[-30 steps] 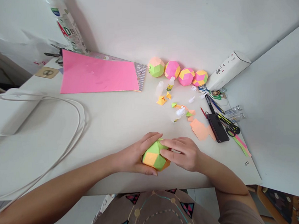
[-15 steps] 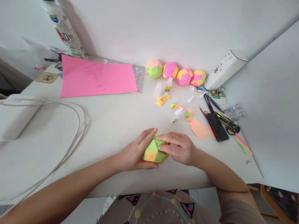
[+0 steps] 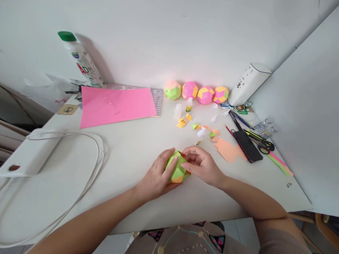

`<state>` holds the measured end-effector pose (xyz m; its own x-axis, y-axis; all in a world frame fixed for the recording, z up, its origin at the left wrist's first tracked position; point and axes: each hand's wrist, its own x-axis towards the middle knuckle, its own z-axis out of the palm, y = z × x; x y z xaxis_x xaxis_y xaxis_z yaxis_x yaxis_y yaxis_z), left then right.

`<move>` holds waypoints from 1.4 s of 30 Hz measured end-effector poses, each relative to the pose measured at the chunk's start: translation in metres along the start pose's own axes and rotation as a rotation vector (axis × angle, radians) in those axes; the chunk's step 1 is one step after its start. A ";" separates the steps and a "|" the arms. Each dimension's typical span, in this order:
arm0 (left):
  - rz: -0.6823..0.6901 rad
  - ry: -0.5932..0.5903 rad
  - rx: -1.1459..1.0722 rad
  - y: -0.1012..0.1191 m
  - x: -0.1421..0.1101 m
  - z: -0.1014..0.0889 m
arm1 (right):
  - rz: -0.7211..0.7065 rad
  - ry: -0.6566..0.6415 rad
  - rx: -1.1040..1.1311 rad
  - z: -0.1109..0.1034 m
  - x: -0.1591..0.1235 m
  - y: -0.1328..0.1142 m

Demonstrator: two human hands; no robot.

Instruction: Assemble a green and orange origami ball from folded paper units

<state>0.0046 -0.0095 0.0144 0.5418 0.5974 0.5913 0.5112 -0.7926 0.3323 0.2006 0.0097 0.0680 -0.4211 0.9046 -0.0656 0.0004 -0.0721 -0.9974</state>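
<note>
While the left hand [image 3: 157, 174] is wrapping round the green-and-orange paper ball [image 3: 177, 170], left of the black phone [image 3: 247, 146] and over the worktop [image 3: 126, 151], the right hand [image 3: 201, 167] is pinching its right side; compared with a moment ago, the ball is showing less orange, more green; likely the person is turning it to work that edge.

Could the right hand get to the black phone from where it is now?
Probably yes: only flat peach paper lies between the right hand and the black phone. That hand is touching the green-and-orange paper ball, though, so it would have to leave that first.
</note>
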 end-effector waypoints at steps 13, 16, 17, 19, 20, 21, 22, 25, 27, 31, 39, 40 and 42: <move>0.014 -0.046 0.069 0.006 -0.005 0.000 | 0.078 0.025 0.031 0.007 -0.004 -0.002; -0.028 -0.058 0.019 0.006 -0.006 0.002 | 0.094 0.016 0.008 0.007 -0.005 -0.003; -0.045 -0.063 -0.004 0.006 -0.006 0.002 | 0.089 0.010 -0.010 0.006 -0.005 -0.004; -0.086 -0.065 -0.044 0.005 -0.007 0.003 | 0.050 0.009 -0.083 0.005 -0.005 -0.008; -0.103 -0.061 -0.056 0.005 -0.008 0.003 | 0.018 0.020 -0.132 0.004 -0.005 -0.009; -0.115 -0.054 -0.062 0.004 -0.008 0.004 | -0.016 0.033 -0.179 0.003 -0.005 -0.011; -0.123 -0.045 -0.063 0.004 -0.009 0.004 | -0.046 0.044 -0.218 0.002 -0.005 -0.013; -0.126 -0.031 -0.047 0.004 -0.009 0.004 | -0.085 0.057 -0.272 0.002 -0.005 -0.014; -0.123 -0.029 -0.031 0.005 -0.009 0.004 | -0.078 0.051 -0.275 0.003 -0.006 -0.012; -0.117 -0.021 0.002 0.005 -0.009 0.003 | -0.079 0.053 -0.245 0.005 -0.007 -0.008; -0.100 0.021 0.051 0.004 -0.008 0.004 | -0.083 0.040 -0.202 0.007 -0.007 -0.005; -0.096 0.024 0.056 0.004 -0.008 0.004 | -0.094 0.043 -0.205 0.007 -0.008 -0.005; -0.087 0.026 0.066 0.004 -0.008 0.005 | -0.124 0.051 -0.222 0.008 -0.008 -0.004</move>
<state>0.0060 -0.0170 0.0079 0.4760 0.6595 0.5818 0.5987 -0.7276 0.3350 0.1964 -0.0009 0.0728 -0.3845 0.9211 0.0615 0.1536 0.1295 -0.9796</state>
